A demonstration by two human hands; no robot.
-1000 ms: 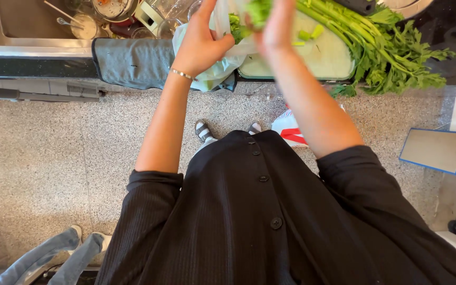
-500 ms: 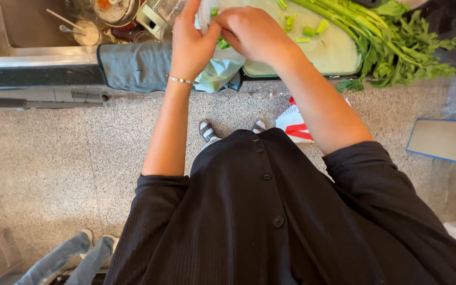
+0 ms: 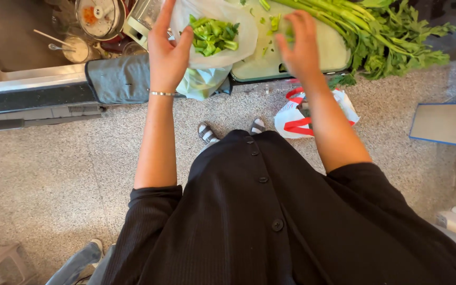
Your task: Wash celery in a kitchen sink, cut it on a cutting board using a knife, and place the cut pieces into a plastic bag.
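Note:
My left hand (image 3: 167, 53) grips the rim of a thin white plastic bag (image 3: 228, 13) and holds it open at the counter's edge. Chopped green celery pieces (image 3: 215, 36) lie inside the bag. My right hand (image 3: 299, 45) hovers over the pale green cutting board (image 3: 257, 66), fingers apart, touching a few loose celery bits (image 3: 274, 22). Long leafy celery stalks (image 3: 381, 37) lie across the board's right side, just beyond that hand.
A sink (image 3: 17, 79) with dirty dishes (image 3: 98, 16) sits at the left, and a grey cloth (image 3: 120, 79) hangs over the counter edge. On the speckled floor are a white-and-red bag (image 3: 296, 113), a blue-edged box (image 3: 444, 124) and another person's shoe (image 3: 93, 248).
My right hand left the bag's mouth and moved right to the cutting board. The bag now shows chopped celery inside. My left hand stays on the bag.

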